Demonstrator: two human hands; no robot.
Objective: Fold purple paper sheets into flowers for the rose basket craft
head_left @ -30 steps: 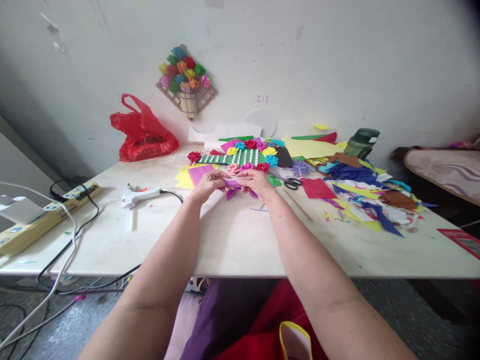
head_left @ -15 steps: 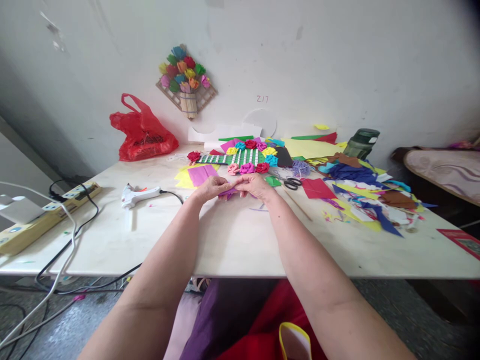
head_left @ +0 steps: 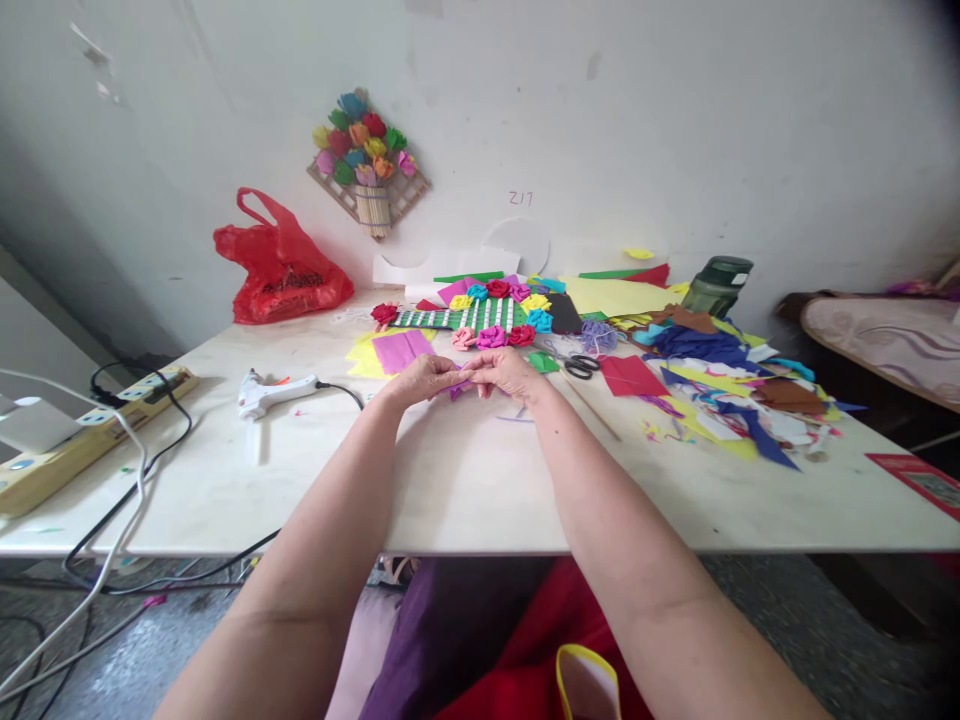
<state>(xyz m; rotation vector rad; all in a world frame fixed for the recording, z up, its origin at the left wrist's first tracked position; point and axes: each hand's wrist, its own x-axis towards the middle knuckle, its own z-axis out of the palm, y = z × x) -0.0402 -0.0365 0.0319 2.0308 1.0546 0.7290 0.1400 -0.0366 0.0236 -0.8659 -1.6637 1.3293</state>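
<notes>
My left hand (head_left: 424, 380) and my right hand (head_left: 504, 372) meet over the table, fingertips together. Pinched between them is a small piece of purple paper (head_left: 455, 391), mostly covered by the fingers. Just beyond lies a green guitar-shaped piece (head_left: 431, 319) with white strips, edged with paper roses such as a magenta rose (head_left: 492, 337). A flat purple sheet (head_left: 402, 350) rests on yellow paper (head_left: 364, 356) left of my left hand. To the right of my right hand are black-handled scissors (head_left: 582, 366), a thin wooden stick (head_left: 592, 407) and a red paper sheet (head_left: 634, 376).
A white glue gun (head_left: 277, 392) lies at left, near a power strip (head_left: 97, 440) with cables. A red plastic bag (head_left: 289, 265) stands behind. Colourful scraps (head_left: 705, 345) and a dark green bottle (head_left: 717, 287) are at right. The table's front edge (head_left: 480, 552) is close.
The fingers have shifted slightly on the purple paper, and less of it shows between the hands. The whole view has moved a little; the things on the table stay in place.
</notes>
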